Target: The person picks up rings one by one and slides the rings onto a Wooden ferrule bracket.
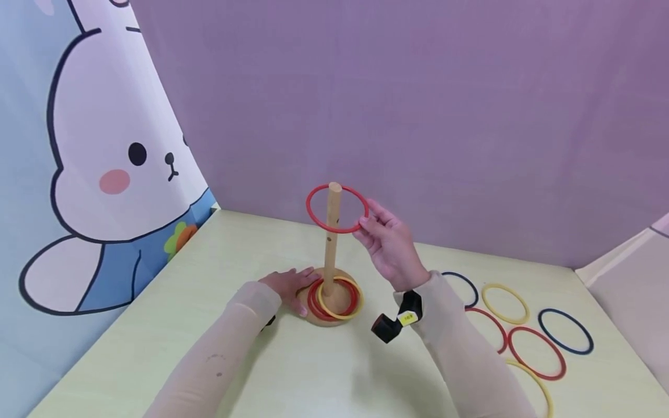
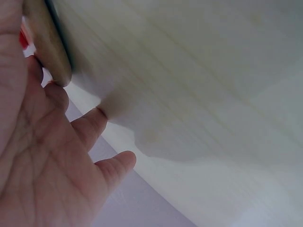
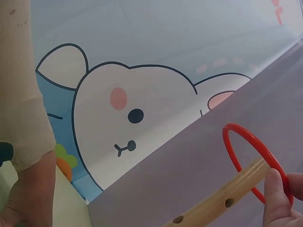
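The pale wood-grain tabletop [image 1: 251,249] carries the natural-wood ring stand, its round base [image 1: 340,297] flat and its tall slim peg [image 1: 331,255] upright. The stand should be stiff and the heaviest piece here, best steadied low at the base rim, since a knock high on the peg might tip it.

The left hand [image 1: 290,287] lies with loosely spread fingers against the left edge of that base, touching it without gripping.

The right hand [image 1: 388,242] pinches the thin, smooth red ring [image 1: 308,204], probably plastic, between thumb and fingers. The ring looks light and fairly stiff, a little slippery but hardly fragile; a thumb-and-finger hold on the outer band suits it and leaves the opening free. It extends left from those fingertips, its band around the peg's upper end; whether it touches the wood I cannot tell.

Low round the peg, right of the left hand, lie red rings [image 1: 309,299] and a thin yellow ring [image 1: 362,297]. Loose blue, red and yellow rings [image 1: 593,342] lie farther right, near and beyond the right forearm.
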A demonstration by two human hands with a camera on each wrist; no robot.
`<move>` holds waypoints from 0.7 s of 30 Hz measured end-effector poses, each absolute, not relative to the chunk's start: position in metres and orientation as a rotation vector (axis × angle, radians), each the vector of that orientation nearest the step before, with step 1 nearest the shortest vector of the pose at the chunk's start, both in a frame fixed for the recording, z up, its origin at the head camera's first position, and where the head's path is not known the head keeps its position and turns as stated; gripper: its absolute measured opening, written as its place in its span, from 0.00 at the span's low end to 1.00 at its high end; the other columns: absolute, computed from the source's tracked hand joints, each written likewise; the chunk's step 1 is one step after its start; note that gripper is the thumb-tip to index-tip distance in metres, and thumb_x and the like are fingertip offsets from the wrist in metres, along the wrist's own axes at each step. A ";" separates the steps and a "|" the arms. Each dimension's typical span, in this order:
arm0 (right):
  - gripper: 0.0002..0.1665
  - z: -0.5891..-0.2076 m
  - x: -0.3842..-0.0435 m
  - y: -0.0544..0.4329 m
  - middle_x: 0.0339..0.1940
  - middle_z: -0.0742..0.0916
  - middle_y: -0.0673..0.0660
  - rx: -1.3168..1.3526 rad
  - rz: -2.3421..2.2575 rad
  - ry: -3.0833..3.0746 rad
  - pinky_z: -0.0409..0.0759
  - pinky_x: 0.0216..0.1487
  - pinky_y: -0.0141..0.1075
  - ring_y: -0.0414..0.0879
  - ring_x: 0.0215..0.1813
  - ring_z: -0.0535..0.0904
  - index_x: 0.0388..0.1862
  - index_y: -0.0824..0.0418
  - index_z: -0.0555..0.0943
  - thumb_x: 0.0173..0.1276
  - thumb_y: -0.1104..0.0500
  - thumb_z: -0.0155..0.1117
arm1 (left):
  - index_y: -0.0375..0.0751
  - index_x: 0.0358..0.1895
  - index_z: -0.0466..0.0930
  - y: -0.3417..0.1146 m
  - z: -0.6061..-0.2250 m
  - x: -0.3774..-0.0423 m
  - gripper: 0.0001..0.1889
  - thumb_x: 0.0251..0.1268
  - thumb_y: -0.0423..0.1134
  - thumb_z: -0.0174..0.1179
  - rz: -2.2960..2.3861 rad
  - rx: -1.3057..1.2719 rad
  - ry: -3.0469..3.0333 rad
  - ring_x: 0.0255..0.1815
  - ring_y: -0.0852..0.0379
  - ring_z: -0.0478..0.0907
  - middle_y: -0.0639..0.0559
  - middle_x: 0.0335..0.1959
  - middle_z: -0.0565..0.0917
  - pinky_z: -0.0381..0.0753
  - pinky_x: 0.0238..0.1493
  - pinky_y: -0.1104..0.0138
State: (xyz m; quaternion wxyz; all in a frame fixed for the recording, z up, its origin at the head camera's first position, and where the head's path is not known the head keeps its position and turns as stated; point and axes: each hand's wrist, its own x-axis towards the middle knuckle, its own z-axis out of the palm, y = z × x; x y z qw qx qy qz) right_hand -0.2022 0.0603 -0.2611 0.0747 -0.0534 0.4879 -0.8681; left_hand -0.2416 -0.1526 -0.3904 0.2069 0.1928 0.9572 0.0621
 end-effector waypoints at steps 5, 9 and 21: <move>0.30 -0.270 -0.208 0.065 0.32 0.78 0.52 -0.173 -2.591 1.463 0.81 0.41 0.27 0.38 0.30 0.81 0.74 0.61 0.61 0.74 0.70 0.48 | 0.58 0.76 0.54 -0.150 -0.392 -0.243 0.47 0.52 0.55 0.69 0.160 0.523 2.672 0.74 0.42 0.53 0.54 0.76 0.55 0.63 0.64 0.42; 0.31 -0.274 -0.212 0.069 0.32 0.78 0.52 -0.166 -2.578 1.465 0.81 0.41 0.27 0.38 0.31 0.82 0.74 0.60 0.60 0.74 0.70 0.48 | 0.59 0.76 0.54 -0.147 -0.392 -0.246 0.48 0.51 0.55 0.69 0.152 0.501 2.672 0.74 0.42 0.53 0.55 0.76 0.55 0.62 0.64 0.41; 0.31 -0.297 -0.226 0.079 0.34 0.77 0.53 -0.101 -2.541 1.418 0.80 0.42 0.27 0.38 0.31 0.82 0.74 0.59 0.61 0.74 0.70 0.48 | 0.62 0.76 0.50 -0.138 -0.397 -0.257 0.49 0.52 0.56 0.69 0.137 0.406 2.665 0.76 0.44 0.49 0.57 0.77 0.53 0.61 0.65 0.41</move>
